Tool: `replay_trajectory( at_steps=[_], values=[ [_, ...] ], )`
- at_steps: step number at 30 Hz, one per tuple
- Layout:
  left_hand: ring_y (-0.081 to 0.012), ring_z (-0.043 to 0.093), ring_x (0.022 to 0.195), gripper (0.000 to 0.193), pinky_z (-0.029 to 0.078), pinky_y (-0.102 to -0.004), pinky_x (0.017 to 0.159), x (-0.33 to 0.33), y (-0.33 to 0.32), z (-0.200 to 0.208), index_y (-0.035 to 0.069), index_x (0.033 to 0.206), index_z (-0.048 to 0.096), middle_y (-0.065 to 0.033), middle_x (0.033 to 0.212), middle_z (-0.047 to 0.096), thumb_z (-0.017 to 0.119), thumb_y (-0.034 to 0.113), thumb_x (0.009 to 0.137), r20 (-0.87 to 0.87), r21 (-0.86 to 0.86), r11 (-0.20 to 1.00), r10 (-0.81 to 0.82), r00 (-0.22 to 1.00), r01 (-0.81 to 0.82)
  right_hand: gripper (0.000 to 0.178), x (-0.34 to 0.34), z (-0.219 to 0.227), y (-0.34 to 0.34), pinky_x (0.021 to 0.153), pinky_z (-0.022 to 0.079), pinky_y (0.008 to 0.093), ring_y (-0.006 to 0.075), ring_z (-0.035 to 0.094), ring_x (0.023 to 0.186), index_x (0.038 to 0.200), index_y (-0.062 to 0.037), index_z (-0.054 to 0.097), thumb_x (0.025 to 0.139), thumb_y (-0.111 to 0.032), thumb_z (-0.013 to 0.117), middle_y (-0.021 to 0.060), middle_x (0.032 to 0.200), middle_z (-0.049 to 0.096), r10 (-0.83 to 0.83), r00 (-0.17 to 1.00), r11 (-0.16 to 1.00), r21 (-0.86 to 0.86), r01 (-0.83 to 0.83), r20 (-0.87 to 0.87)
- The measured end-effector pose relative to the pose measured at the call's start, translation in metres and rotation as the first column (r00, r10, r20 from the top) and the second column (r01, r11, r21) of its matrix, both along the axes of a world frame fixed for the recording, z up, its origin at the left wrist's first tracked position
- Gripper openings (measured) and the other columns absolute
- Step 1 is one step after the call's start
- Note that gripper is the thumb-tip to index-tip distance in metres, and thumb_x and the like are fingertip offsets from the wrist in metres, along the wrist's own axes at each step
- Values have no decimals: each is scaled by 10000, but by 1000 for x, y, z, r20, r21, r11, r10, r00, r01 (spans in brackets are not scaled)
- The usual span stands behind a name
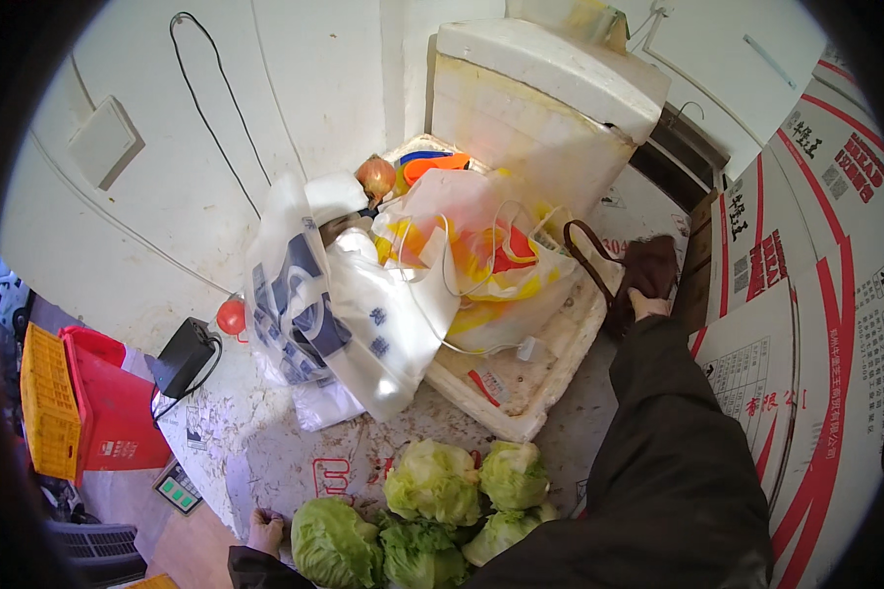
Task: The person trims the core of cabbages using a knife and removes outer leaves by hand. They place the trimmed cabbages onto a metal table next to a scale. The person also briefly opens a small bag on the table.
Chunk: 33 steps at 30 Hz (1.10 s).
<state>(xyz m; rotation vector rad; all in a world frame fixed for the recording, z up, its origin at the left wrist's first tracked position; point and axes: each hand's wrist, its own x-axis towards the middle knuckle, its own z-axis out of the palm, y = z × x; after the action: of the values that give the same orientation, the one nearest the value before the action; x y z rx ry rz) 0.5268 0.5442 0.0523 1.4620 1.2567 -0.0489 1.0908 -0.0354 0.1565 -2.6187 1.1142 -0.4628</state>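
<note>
At the right side of the table, my right hand [648,304] grips a dark brown bag [652,263] with a long strap that curves left over the white foam tray. My left hand [265,531] is low at the table's front left edge, beside a round green lettuce [335,542]. Its fingers look curled in, and whatever they may hold is hidden. Several more heads of lettuce [432,483] lie together at the front, partly behind my right sleeve.
Plastic bags [363,324] and an onion [375,179] crowd the foam tray [560,371]. Behind stands a lidded foam box [521,118]. Stacked cartons [805,294] wall off the right. A black power adapter [185,355] sits at the left edge, above red [118,412] and yellow crates [49,388].
</note>
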Motion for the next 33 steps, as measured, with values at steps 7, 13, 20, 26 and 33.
replay_trajectory(
  at_steps=[7,13,20,26,33],
  values=[
    [-110,474,568,107,395,-265,481,-7,-3,7,92,909,464,-20,707,516,544,49,851,-35,-33,999,15,999,-16,718,-19,44,11,1018,404,396,372,502,1192,1346,38,383,737,-233,648,251,1349,453,-25,990,910,413,-35,140],
    [-100,449,574,94,370,-256,488,-4,-7,10,77,905,483,-9,705,501,554,65,845,-36,76,995,-56,998,58,737,-21,12,14,1016,396,439,381,477,1211,1326,24,403,738,-339,662,258,1336,454,149,988,969,191,-155,45],
    [-101,472,595,95,390,-257,508,1,-14,13,71,893,493,-11,695,519,555,66,822,-49,113,993,-31,998,36,849,-52,47,65,994,395,476,432,497,1147,1355,-17,380,709,-476,687,238,1269,505,153,987,946,-297,-130,57],
    [-210,541,655,122,449,-341,611,-11,-9,-20,50,856,534,-102,718,579,578,142,788,-167,304,944,-82,983,130,544,-66,55,139,950,421,430,354,541,1091,1208,-50,557,769,-355,661,193,1178,573,832,532,553,-184,-812,154],
    [-231,532,634,85,448,-374,606,36,-29,1,19,791,559,-142,666,571,582,71,728,-200,560,791,-159,967,246,294,-139,3,218,846,477,423,367,594,889,986,-73,653,837,-322,604,135,967,649,975,-131,-33,-470,-882,178]
  ],
)
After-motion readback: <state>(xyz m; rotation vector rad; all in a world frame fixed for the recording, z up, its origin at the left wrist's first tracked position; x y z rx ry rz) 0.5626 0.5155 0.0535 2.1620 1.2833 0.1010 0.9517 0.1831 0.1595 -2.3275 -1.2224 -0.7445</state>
